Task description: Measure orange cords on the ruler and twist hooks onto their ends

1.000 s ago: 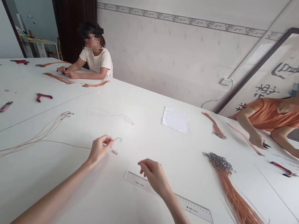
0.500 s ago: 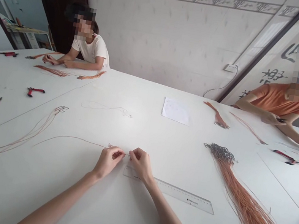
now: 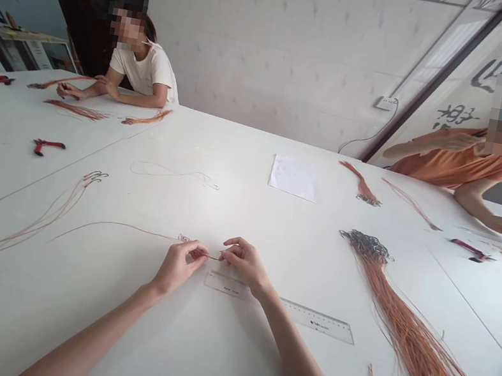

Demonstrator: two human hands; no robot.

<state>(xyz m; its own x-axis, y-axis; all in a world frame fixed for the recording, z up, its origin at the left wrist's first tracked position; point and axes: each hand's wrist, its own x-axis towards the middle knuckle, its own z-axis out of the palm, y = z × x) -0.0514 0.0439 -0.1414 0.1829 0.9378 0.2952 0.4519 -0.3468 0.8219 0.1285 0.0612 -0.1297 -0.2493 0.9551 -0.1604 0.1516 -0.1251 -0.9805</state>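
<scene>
My left hand (image 3: 177, 267) and my right hand (image 3: 243, 264) meet above the white table (image 3: 220, 364), fingertips close together. Between them, both pinch a thin copper-coloured cord (image 3: 127, 226), which trails away left across the table. A small metal hook-like piece (image 3: 184, 238) lies just beyond my left fingers. Under my right wrist rests the end of a clear plastic ruler (image 3: 319, 321). Far to the right lies a large bundle of orange cords (image 3: 426, 349), their ends gathered in grey metal clasps (image 3: 366, 245).
Looped cords (image 3: 50, 224) and red-handled pliers (image 3: 48, 145) lie to the left, with a sheet of white paper (image 3: 294, 177) ahead. Co-workers sit at the table: one in a white shirt (image 3: 145, 72) far left, another in an orange shirt (image 3: 454, 165) at right.
My hands have come together from apart, and both now pinch the cord. The whole scene has shifted upward and left in view, and the co-worker's orange-sleeved hand has risen off the table.
</scene>
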